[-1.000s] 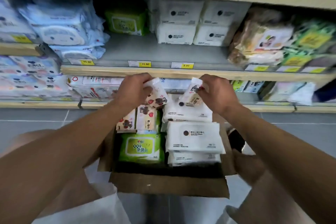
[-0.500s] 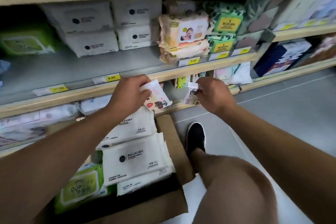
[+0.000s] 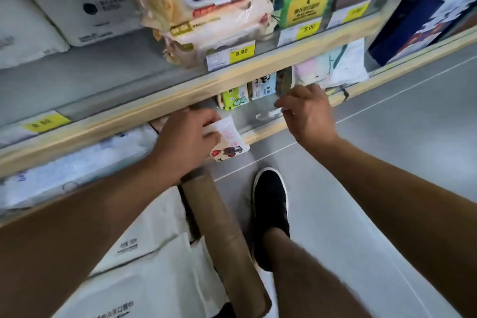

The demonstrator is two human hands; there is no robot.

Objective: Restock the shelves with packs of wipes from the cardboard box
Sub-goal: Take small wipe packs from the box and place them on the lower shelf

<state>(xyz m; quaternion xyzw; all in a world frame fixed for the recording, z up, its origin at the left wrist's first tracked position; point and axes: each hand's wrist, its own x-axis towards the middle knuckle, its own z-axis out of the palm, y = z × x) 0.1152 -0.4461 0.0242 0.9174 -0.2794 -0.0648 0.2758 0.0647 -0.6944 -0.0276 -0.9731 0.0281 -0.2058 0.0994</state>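
Both hands have moved off the cardboard box (image 3: 224, 235) to the bottom shelf (image 3: 260, 134) — the left hand (image 3: 185, 142) pinches a small cartoon-printed wipes pack (image 3: 227, 141) at its edge, the right hand (image 3: 307, 113) reaches in, its grip unclear.

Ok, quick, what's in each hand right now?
Left hand: closed on a small wipes pack.
Right hand: at the lower shelf; cannot tell what it holds.

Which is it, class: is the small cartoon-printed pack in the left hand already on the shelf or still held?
Still held. The left hand grips the small pack in front of the lower shelf edge, not resting on it.
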